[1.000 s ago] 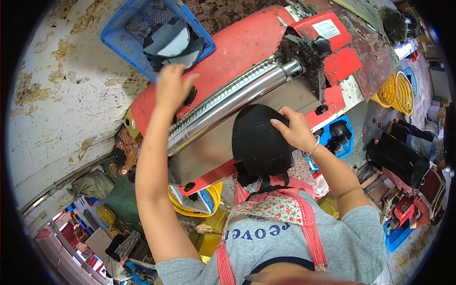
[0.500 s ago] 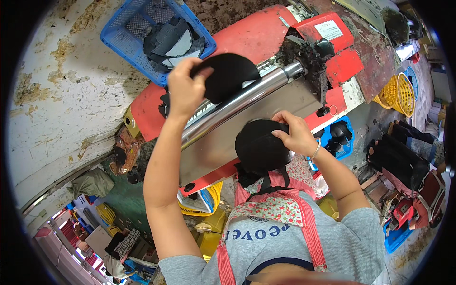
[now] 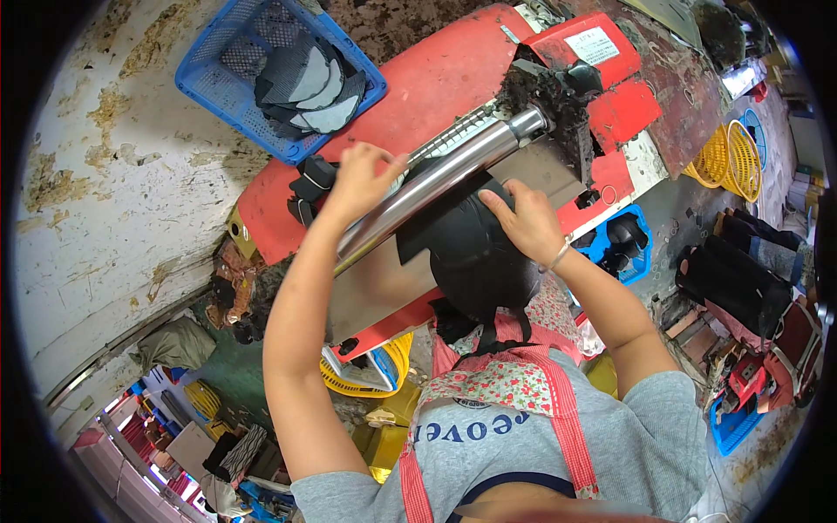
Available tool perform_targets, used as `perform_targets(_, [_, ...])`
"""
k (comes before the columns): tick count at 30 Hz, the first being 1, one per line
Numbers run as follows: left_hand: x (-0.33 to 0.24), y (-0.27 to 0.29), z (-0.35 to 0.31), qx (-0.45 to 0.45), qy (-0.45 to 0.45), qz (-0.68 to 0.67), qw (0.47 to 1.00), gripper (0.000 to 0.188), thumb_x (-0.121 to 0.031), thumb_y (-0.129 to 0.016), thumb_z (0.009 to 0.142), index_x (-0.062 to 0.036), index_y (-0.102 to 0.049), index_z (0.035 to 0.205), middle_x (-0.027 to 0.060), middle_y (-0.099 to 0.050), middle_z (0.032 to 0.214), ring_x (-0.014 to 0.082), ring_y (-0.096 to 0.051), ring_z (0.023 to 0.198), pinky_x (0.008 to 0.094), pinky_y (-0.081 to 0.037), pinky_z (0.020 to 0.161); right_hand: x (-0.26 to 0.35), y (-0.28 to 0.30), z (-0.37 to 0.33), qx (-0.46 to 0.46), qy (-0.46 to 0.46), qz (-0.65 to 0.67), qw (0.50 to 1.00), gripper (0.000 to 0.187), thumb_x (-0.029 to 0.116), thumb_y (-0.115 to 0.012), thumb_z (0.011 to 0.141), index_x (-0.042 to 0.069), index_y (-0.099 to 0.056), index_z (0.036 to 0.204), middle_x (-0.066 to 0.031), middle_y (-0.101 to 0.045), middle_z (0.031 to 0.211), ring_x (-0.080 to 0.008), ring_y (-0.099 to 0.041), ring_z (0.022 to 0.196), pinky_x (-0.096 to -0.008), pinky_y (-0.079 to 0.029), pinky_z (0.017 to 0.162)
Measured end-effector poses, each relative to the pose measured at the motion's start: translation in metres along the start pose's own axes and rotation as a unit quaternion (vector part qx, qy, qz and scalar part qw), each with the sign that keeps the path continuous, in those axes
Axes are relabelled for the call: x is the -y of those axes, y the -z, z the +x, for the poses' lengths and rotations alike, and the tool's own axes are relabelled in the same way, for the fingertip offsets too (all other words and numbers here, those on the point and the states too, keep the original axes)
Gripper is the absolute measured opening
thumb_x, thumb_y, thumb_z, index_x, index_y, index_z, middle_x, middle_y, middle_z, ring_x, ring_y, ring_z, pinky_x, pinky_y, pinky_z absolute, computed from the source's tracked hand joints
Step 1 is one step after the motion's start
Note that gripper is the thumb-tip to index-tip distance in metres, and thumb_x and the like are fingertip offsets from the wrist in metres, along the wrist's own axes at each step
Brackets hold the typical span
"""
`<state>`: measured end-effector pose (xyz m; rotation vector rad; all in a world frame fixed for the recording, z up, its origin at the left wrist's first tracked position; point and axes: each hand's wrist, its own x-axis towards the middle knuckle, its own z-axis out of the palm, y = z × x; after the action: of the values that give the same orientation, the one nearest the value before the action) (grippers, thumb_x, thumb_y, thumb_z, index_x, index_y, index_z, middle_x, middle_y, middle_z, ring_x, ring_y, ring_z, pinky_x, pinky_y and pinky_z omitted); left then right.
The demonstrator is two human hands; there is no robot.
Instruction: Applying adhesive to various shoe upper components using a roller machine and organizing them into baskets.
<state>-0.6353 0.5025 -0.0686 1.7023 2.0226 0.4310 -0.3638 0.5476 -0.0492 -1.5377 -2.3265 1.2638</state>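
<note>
A polished steel roller (image 3: 445, 179) lies across the red machine (image 3: 436, 65), above a flat metal plate (image 3: 375, 283). My left hand (image 3: 362, 179) is just behind the roller's left part, fingers loosely bent and apart, with nothing visible in it. My right hand (image 3: 530, 225) grips the right edge of a thin black sheet piece (image 3: 440, 228), thumb on top. That piece lies on the plate, its far edge against or under the roller; I cannot tell which. Nearer my body, a smooth rounded black piece (image 3: 488, 283) overlaps the plate's front edge.
A blue basket (image 3: 196, 87) with dark and grey cut pieces (image 3: 314, 87) stands behind on the left. Small black pieces (image 3: 312, 183) lie beside my left hand. On the right are a blue crate (image 3: 643, 257) with black pieces and yellow baskets (image 3: 741, 166). Another yellow basket (image 3: 403, 357) sits below the plate.
The black oval piece that my left hand held above the roller is no longer in it. My right hand has moved up towards the roller, and a black piece now spreads over the plate.
</note>
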Motion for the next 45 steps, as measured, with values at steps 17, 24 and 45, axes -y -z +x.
perform_targets(17, [0.015, 0.127, 0.027, -0.348, -0.128, 0.224, 0.901, 0.033, -0.018, -0.075, 0.072, -0.002, -0.059, 0.097, 0.0126, -0.06, 0.1, 0.0289, -0.055, 0.094, 0.0395, -0.042, 0.082, -0.015, 0.007, -0.015, 0.075, 0.055, 0.147, 0.985, 0.024, 0.017, -0.07, 0.075, -0.002, -0.06, 0.087, -0.0174, -0.065, 0.083, -0.0308, -0.063, 0.08, -0.0365, -0.048, 0.073])
perform_targets(24, [-0.009, 0.006, -0.006, 0.027, 0.028, 0.021, 0.999, 0.042, -0.042, -0.062, 0.082, -0.0015, -0.066, 0.092, 0.019, -0.06, 0.095, 0.0333, -0.053, 0.097, 0.0423, -0.041, 0.086, -0.008, -0.008, -0.001, -0.083, -0.012, 0.269, 0.96, 0.042, 0.018, -0.071, 0.078, -0.004, -0.05, 0.107, -0.0194, -0.064, 0.087, -0.0245, -0.065, 0.071, -0.0335, -0.049, 0.069])
perform_targets(45, [0.044, 0.079, -0.025, -0.327, -0.052, 0.16, 0.93, 0.034, -0.023, -0.074, 0.064, -0.0061, -0.063, 0.09, 0.0123, -0.06, 0.09, 0.0299, -0.056, 0.088, 0.0419, -0.045, 0.075, 0.005, -0.007, -0.052, 0.03, 0.167, 0.158, 0.973, 0.015, 0.001, -0.063, 0.08, -0.001, -0.054, 0.093, -0.0097, -0.055, 0.089, -0.0172, -0.057, 0.075, -0.0264, -0.047, 0.066])
